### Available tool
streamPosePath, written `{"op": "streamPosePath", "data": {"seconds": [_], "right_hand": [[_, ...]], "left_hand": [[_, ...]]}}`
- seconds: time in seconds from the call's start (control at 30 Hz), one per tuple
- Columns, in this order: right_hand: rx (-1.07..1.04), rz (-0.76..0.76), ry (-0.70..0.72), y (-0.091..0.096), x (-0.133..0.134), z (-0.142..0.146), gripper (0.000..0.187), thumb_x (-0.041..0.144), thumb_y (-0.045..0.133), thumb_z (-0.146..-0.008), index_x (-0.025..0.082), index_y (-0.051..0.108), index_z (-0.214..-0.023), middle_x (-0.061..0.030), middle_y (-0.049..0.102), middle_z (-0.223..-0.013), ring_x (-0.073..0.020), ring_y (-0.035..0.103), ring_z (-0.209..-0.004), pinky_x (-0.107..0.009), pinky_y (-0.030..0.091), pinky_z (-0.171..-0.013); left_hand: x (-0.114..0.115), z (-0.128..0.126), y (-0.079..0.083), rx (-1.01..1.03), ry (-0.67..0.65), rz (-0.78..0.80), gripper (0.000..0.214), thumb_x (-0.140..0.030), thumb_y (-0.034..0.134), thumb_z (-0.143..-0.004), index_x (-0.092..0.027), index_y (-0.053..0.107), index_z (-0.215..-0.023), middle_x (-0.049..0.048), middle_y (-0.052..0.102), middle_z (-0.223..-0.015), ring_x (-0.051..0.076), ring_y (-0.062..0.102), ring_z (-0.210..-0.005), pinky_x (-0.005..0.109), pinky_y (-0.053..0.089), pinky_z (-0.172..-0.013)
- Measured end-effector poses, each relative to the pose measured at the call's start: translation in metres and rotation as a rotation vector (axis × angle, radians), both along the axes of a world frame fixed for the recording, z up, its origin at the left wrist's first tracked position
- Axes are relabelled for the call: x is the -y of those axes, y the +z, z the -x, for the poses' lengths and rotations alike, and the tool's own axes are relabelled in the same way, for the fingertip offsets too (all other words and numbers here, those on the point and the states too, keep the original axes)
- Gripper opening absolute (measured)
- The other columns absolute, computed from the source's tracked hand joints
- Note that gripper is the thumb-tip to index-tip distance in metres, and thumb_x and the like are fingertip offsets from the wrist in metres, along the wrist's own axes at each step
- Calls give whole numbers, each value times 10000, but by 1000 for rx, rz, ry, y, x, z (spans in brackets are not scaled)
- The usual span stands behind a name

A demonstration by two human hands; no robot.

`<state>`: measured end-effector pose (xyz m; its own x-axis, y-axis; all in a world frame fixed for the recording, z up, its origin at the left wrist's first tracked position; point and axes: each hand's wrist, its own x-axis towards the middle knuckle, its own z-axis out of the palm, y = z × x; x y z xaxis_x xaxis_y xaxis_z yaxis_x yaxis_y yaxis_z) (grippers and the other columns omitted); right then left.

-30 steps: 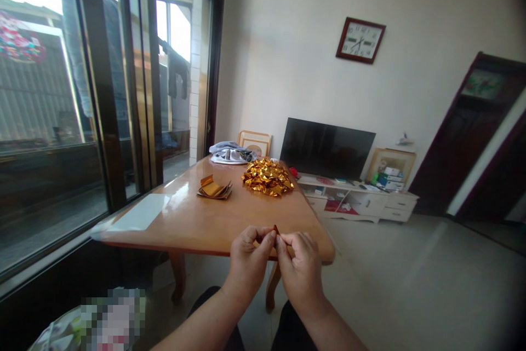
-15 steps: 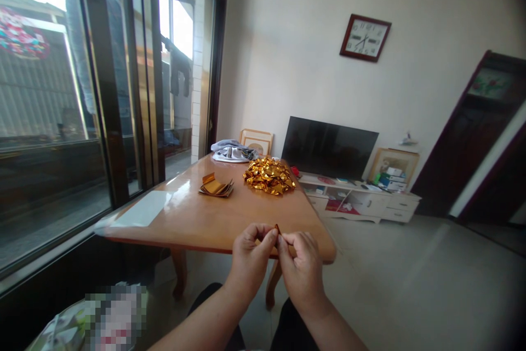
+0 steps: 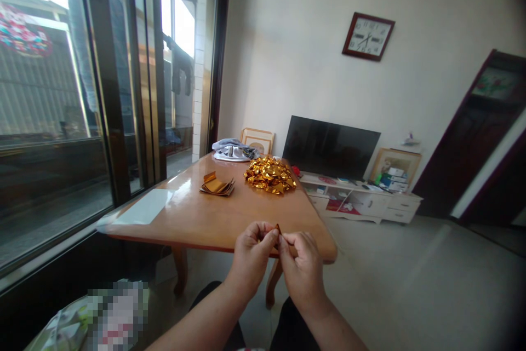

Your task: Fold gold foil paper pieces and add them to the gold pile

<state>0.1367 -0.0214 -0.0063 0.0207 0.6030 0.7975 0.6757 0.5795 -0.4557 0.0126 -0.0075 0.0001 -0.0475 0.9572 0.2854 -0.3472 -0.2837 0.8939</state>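
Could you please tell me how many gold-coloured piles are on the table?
2: the smaller, loose stack on the left, and the larger, shiny heap to its right.

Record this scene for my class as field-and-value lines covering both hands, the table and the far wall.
left hand: pinches a small gold-brown piece; hand seen at
right hand: pinches the same piece
piece's shape: mostly hidden by fingers
table: wooden, glossy
on table: heap of shiny gold pieces; stack of gold-brown sheets to its left; bundled cloth near the far end
far wall: square-framed clock above a dark-screened television
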Motion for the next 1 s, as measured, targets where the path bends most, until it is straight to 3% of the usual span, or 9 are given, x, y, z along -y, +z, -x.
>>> {"op": "streamPosePath", "data": {"seconds": [0.2,0.63,0.87,1.0], "right_hand": [[-19,17,18,0,1,0,184,323,576,-957,206,640,-830,-38,633,-782,-206,548,-784,-339,399,-721],[-16,48,73,3,3,1,193,324,570,-962,205,642,-827,-35,629,-784,-199,546,-777,-328,396,-720],[-39,66,96,2,1,1,217,339,566,-959,208,646,-805,-35,637,-776,-195,556,-772,-322,414,-722],[-107,149,147,2,3,1,250,391,571,-944,205,653,-799,-38,649,-791,-196,577,-779,-320,434,-731]], "left_hand": [[3,2,6,54,-97,30,184,-283,713,-784,-154,583,-767,-13,580,-725,108,529,-682,223,433,-665],[1,6,13,109,-160,108,114,-197,680,-743,-154,582,-703,-36,504,-653,85,411,-618,208,342,-611],[-4,10,11,115,-221,148,187,-275,704,-746,-153,581,-678,-32,495,-634,91,394,-601,231,313,-594],[-6,14,12,105,-276,173,202,-272,694,-728,-160,551,-638,-39,458,-600,92,379,-575,240,296,-583]]}}
